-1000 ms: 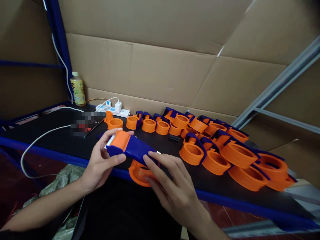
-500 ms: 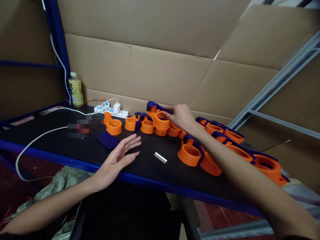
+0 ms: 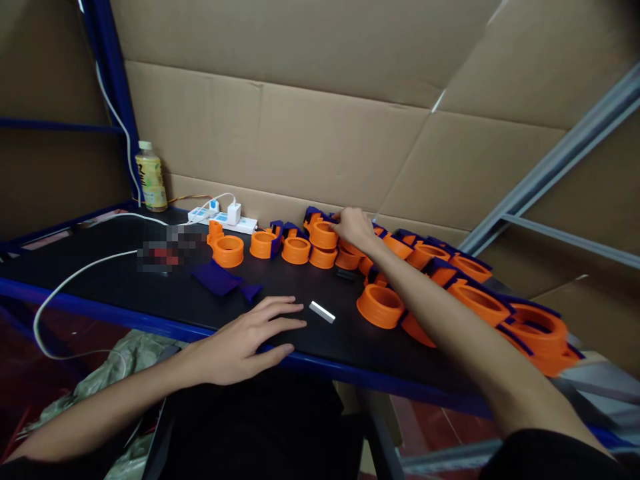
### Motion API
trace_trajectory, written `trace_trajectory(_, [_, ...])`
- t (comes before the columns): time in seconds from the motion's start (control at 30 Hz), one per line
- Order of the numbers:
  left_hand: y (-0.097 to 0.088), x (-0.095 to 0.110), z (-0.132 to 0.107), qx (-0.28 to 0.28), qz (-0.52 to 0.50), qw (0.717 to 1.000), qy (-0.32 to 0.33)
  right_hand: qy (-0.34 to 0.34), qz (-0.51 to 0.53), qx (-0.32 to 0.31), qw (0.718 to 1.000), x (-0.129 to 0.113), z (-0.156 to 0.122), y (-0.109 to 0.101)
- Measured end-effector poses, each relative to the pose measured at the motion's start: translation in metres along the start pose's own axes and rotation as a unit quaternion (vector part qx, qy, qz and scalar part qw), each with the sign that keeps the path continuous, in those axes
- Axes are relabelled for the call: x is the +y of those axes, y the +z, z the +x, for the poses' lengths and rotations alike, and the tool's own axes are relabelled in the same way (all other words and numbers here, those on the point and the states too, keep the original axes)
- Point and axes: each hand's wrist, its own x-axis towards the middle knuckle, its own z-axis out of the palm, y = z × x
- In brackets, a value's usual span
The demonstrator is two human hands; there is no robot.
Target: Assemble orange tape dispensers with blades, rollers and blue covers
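My right hand reaches to the back of the black table and closes on an orange and blue tape dispenser set on the row of like dispensers. My left hand lies flat with its fingers stretched out at the table's near blue edge, holding nothing. Its fingertips are close to a small silver metal strip. Two loose dark blue plastic parts lie just beyond that hand.
Several more orange and blue dispensers crowd the right side of the table. A white power strip with a plug, a drink bottle and white cables sit at the back left. Cardboard walls close the rear.
The dispenser held in both hands a second ago was carried by my right hand to the back row. My left hand let go and came down flat near the metal strip.
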Motion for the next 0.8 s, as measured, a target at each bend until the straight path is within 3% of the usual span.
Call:
trace_trajectory(0.23, [-0.002, -0.001, 0.001, -0.066, 0.055, 0.996, 0.005, 0.033, -0.021, 0.025, 0.999, 0.007, 0.011, 0.002])
trace_trajectory(0.37, [-0.001, -0.001, 0.001, -0.048, 0.043, 0.998, 0.011, 0.037, -0.030, 0.020, 0.999, 0.006, 0.011, 0.002])
trace_trajectory(0.57, [0.000, -0.003, 0.000, -0.084, 0.084, 0.993, -0.002, 0.024, -0.046, 0.009, 0.999, 0.005, 0.007, -0.004])
trace_trajectory(0.8, [0.001, -0.001, 0.000, -0.069, 0.085, 0.994, 0.003, -0.014, -0.071, 0.015, 0.997, -0.004, 0.000, -0.012])
